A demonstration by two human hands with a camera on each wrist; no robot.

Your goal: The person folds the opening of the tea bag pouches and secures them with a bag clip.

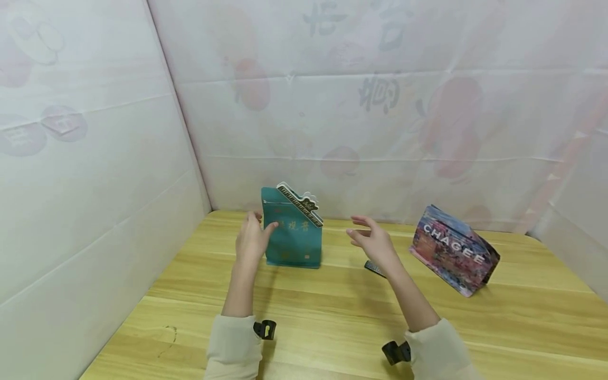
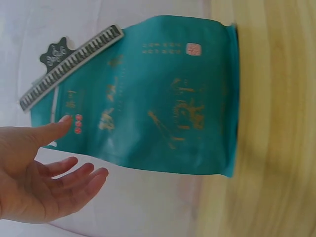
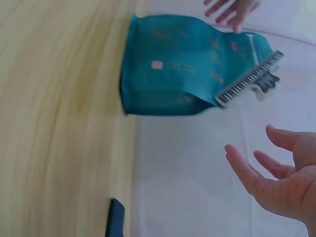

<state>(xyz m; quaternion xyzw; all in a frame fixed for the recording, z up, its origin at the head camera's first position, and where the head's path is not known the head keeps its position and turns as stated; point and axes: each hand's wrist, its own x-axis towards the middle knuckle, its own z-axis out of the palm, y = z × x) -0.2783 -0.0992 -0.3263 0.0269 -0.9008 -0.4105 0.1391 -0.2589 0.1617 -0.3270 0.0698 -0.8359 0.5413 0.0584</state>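
A teal tea bag (image 1: 292, 245) with gold lettering stands upright on the wooden table. Clamped slantwise across its top right corner is a long bag clip (image 1: 300, 205) with a striped bar and a dark flower-shaped grip. My left hand (image 1: 250, 237) is at the bag's left edge, thumb in front and fingers loosely spread; whether it touches the bag I cannot tell. To the bag's right, my right hand (image 1: 375, 244) hangs in the air with relaxed fingers, holding nothing. Below that hand a small dark clip-like strip (image 1: 374, 268) lies on the table, partly hidden.
On the right a colourful CHAGEE bag (image 1: 453, 250) stands tilted on the table (image 1: 313, 322). Pale printed cloth (image 1: 304, 121) closes off the back and both sides. A black wrist mount (image 1: 265, 330) sits at the left cuff, another (image 1: 395, 352) at the right.
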